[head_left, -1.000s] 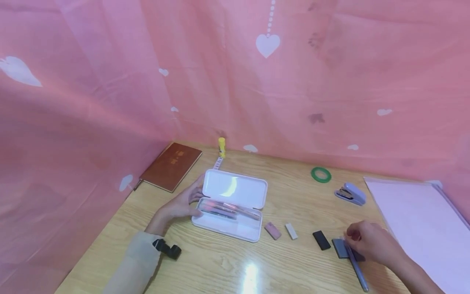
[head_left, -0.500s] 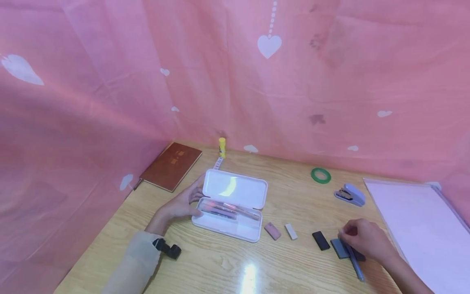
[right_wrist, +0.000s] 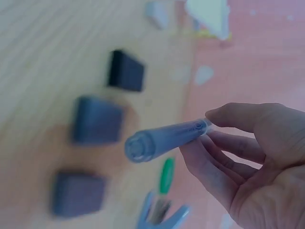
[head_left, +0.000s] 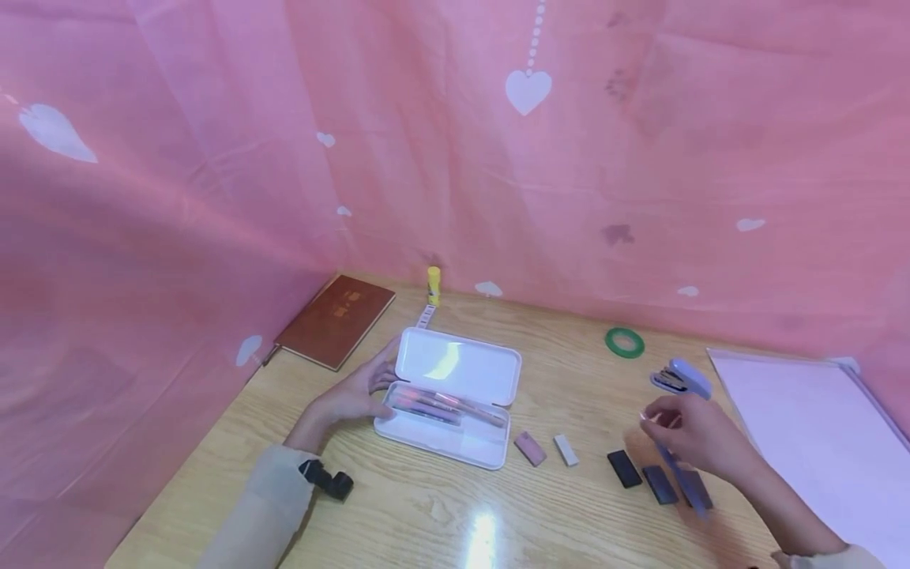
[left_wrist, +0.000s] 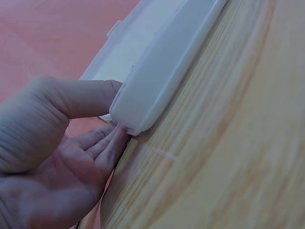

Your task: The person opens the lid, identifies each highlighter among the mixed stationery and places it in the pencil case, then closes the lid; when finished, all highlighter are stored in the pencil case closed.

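My left hand (head_left: 348, 399) holds the left end of an open white pencil case (head_left: 434, 436), thumb on its near wall in the left wrist view. Several pens (head_left: 448, 403) lie inside the case, and its lid (head_left: 490, 371) leans back. My right hand (head_left: 693, 431) pinches a blue pen (right_wrist: 167, 138) by one end between thumb and fingers, raised over the table with the other end pointing down. Below it are a black block (head_left: 624, 469), a dark blue block (head_left: 659, 484) and a dark purplish block (right_wrist: 78, 193). The left hand's other fingers are partly hidden by the case.
A pink eraser (head_left: 529, 448) and a white eraser (head_left: 565, 450) lie right of the case. Behind the right hand are a stapler (head_left: 681, 378), green tape (head_left: 625, 342) and a white sheet (head_left: 803, 419). A brown notebook (head_left: 334, 320) and yellow glue stick (head_left: 434, 286) sit at the back.
My right hand has lifted the blue pen off the dark blocks and moved it away from me and slightly left. The left hand keeps its hold on the pencil case.
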### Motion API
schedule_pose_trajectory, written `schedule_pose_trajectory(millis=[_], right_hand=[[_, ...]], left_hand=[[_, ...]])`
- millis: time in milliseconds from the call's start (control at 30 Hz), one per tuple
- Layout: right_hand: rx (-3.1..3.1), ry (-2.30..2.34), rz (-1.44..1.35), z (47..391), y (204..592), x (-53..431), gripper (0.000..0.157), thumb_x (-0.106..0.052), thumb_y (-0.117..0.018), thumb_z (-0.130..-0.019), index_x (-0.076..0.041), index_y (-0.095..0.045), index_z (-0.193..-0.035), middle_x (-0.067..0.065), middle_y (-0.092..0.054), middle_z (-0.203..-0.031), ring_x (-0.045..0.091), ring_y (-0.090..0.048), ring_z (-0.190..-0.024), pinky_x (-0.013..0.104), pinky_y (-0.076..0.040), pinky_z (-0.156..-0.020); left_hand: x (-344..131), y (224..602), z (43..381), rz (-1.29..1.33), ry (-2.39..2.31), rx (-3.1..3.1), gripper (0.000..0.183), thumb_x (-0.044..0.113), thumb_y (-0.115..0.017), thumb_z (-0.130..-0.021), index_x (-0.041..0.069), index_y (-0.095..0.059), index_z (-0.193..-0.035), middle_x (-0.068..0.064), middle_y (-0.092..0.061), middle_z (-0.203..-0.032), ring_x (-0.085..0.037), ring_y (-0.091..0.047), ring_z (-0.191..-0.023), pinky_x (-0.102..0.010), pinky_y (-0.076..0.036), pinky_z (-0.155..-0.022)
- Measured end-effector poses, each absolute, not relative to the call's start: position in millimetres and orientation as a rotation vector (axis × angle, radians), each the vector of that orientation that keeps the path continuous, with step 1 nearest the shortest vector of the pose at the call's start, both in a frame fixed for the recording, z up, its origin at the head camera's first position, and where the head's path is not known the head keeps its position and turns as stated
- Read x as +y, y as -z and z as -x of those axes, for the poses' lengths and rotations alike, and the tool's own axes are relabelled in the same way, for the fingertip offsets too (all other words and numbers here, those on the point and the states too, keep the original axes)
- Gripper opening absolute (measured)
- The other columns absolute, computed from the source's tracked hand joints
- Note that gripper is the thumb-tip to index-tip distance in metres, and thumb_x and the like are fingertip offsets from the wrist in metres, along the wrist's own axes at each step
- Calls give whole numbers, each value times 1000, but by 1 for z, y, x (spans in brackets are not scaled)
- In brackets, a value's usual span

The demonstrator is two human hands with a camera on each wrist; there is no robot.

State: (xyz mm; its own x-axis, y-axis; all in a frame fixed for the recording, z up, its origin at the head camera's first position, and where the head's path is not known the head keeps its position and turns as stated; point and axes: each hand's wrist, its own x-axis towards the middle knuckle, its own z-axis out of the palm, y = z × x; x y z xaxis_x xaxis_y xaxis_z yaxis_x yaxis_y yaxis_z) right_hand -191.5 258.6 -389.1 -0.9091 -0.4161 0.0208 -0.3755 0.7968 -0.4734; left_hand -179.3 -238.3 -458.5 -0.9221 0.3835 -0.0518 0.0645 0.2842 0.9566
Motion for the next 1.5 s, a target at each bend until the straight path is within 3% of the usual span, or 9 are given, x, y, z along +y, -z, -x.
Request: schedule_pose_trajectory(millis=[300,533,700,1067,1300,1500], right_hand=[[2693,780,1049,204,367,164,15,-11,-65,-86,-3,-71,-97,-1,-68,-81,8,-62,-69,18,-51,-57],[2549,924,1316,210,365,84,15,-9,-65,-86,0,-70,-97,2,-69,-85,9,-64,-73,18,-53,-62],[2506,1064,1357,211,381,50,13,-8,-66,-85,-4,-71,-95,1,-69,-84,10,-63,-74,19,-53,-65],[2624,990,1277,203,423,31,16,-7,-68,-83,-4,-73,-99,1,-69,-84,9,-61,-74,21,-52,-66],[2735,795,1310,197,431,27,15,-4,-69,-80,-5,-74,-95,0,-63,-77,8,-53,-68,21,-48,-62],[2749,915,1212,202,421,39,18,-8,-70,-82,-4,-72,-99,4,-67,-85,11,-62,-75,23,-53,-66]], left_hand=[[-246,476,187,-457,-1686,2299,121,-6,-76,-69,45,-1,-148,-5,-50,-133,-21,-45,-126,-41,-32,-112],[-244,476,188,-452,-1673,2296,119,-10,-73,-71,39,2,-149,-10,-49,-135,-26,-42,-129,-44,-30,-112],[-243,476,186,-424,-1654,2313,119,-11,-72,-70,37,3,-150,-13,-48,-135,-29,-41,-130,-46,-30,-112],[-244,475,188,-451,-1658,2325,119,-7,-75,-70,43,0,-149,-5,-49,-135,-22,-44,-128,-41,-33,-111],[-243,476,188,-478,-1665,2313,121,-8,-74,-69,42,1,-149,-11,-50,-131,-26,-44,-128,-43,-33,-110],[-244,477,187,-480,-1670,2320,121,-8,-75,-69,40,1,-150,-10,-52,-129,-25,-46,-125,-42,-34,-110]])
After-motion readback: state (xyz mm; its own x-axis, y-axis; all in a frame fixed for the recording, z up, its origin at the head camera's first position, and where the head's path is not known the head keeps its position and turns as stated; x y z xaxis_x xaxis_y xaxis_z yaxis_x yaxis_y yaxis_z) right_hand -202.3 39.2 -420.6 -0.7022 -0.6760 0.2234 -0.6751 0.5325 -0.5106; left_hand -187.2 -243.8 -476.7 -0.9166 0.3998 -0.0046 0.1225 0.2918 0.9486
